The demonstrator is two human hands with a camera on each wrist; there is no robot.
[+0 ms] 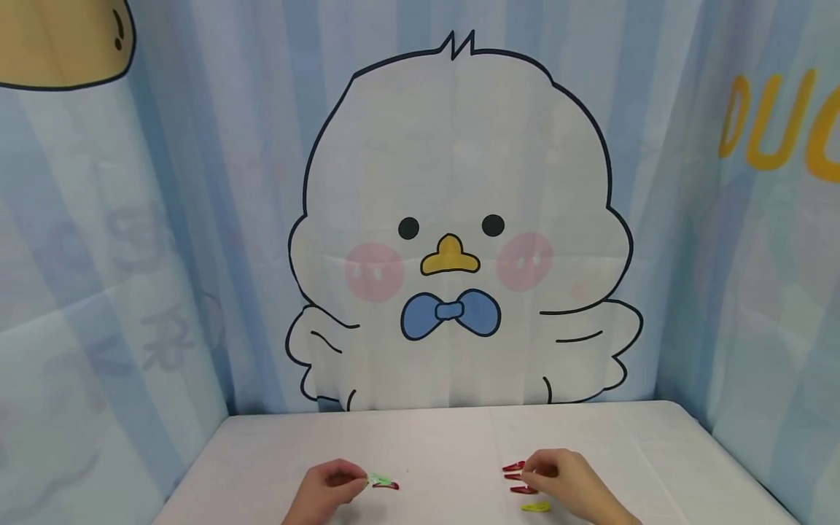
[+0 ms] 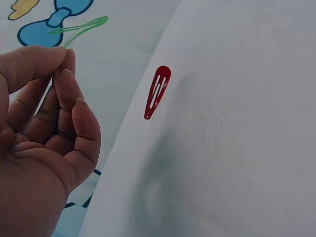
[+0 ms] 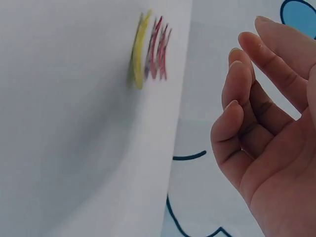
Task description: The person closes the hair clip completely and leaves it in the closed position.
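My left hand pinches one end of a green snap hair clip between thumb and index finger, the clip's prongs spread apart. Below it a red hair clip lies by itself on the white table, seen close in the left wrist view. Over on the right, my right hand hovers near three red hair clips set one below another. A yellow hair clip lies nearest to me in that column. Loosely bent, the right fingers hold nothing in the right wrist view.
The white tabletop reaches back to a cloth backdrop printed with a cartoon duck. Striped blue cloth hangs along the left side, and more cloth hangs on the right.
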